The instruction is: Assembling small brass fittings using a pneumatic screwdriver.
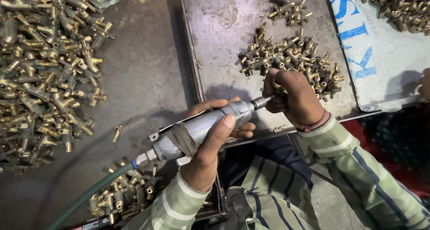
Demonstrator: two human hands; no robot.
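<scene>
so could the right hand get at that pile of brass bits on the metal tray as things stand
Probably yes. The right hand sits at the near edge of the pile of brass bits on the metal tray, with nothing between them. But it already pinches a small brass piece against the air tool tip, so its fingers are occupied.

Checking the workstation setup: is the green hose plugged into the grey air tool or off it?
Plugged in. The green hose runs to the fitting at the rear of the grey air tool, gripped by the left hand.
</scene>
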